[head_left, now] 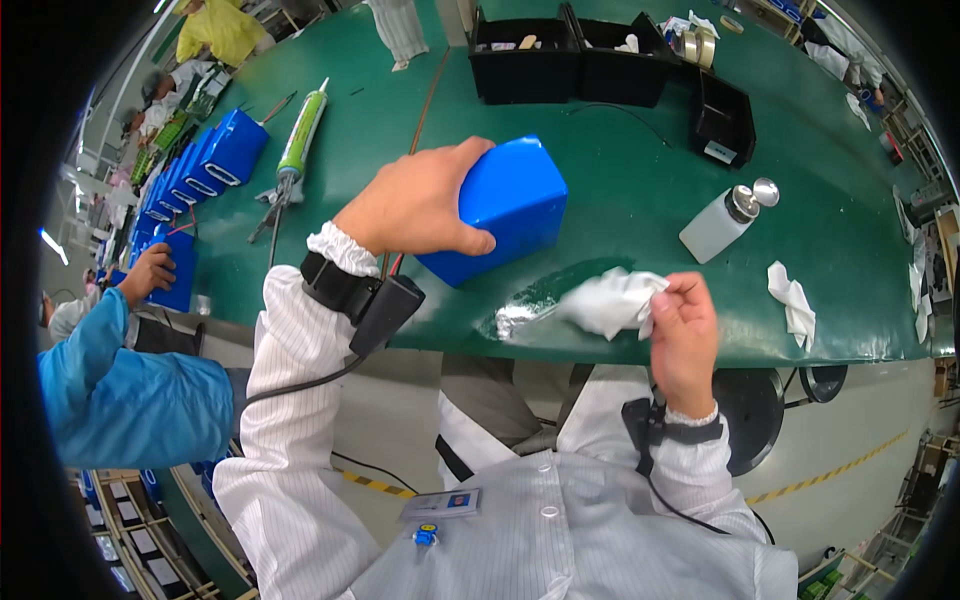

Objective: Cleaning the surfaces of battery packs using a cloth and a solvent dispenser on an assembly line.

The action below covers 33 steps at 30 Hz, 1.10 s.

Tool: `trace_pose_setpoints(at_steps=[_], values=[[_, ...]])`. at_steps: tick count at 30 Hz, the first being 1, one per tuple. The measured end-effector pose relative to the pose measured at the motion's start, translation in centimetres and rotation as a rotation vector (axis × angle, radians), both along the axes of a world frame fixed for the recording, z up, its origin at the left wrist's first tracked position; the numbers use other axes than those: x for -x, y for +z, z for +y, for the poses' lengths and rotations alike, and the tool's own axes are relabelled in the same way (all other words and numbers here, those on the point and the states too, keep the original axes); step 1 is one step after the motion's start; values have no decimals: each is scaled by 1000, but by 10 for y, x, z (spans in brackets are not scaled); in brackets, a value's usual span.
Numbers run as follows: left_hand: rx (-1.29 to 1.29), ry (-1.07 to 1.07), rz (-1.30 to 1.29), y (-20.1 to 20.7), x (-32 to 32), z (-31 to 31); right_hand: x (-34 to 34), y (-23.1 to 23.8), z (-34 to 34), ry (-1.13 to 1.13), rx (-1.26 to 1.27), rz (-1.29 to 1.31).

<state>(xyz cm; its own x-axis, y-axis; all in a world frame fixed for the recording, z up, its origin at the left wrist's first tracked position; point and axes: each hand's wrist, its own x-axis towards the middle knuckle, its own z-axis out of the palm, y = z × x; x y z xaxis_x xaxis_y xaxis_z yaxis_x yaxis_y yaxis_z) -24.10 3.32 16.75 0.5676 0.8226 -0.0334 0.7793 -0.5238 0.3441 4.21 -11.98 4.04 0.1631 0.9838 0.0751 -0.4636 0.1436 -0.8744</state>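
Observation:
My left hand (425,205) is wrapped over the left side of a blue shrink-wrapped battery pack (515,205), which sits tilted over the green table. Between the thumb and fingers of my right hand (685,325) is a crumpled white wipe (612,302). Its loose end hangs over a wet, shiny patch (520,315) near the table's front edge. To the right of the pack stands a white dispenser bottle (720,225) with a metal top, its round lid flipped up. Another white wipe (792,305) lies farther right.
Black bins (525,75) holding small items line the back, with tape rolls (697,47) beside them. A green sealant tube in a caulking gun (300,135) lies left. Several blue packs (235,148) stand beyond it. A co-worker's blue sleeve (95,340) reaches in at left.

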Motion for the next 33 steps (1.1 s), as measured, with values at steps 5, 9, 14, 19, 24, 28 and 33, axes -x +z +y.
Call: trace_pose_setpoints(at_steps=[5, 9, 14, 19, 24, 28, 33], values=[[137, -35, -228, 5, 23, -3, 2, 11, 0, 87, 17, 197], [171, 159, -437, -20, 49, -26, -1, 49, 16, 53, -67, 63], [128, 307, -726, -54, 35, -50, 34, 109, 48, -177, -383, -168], [-4, 325, -726, -67, 19, -76, 74, 83, 79, -310, -586, -1211], [-18, 310, -860, -76, 4, -83, 107, 78, 52, -4, -827, -1525], [8, 267, -992, -95, 3, -81, 69, 83, 76, -47, -750, -1743], [-82, 264, -1003, -111, -1, -78, 115, 87, 57, 74, -735, -1640]])
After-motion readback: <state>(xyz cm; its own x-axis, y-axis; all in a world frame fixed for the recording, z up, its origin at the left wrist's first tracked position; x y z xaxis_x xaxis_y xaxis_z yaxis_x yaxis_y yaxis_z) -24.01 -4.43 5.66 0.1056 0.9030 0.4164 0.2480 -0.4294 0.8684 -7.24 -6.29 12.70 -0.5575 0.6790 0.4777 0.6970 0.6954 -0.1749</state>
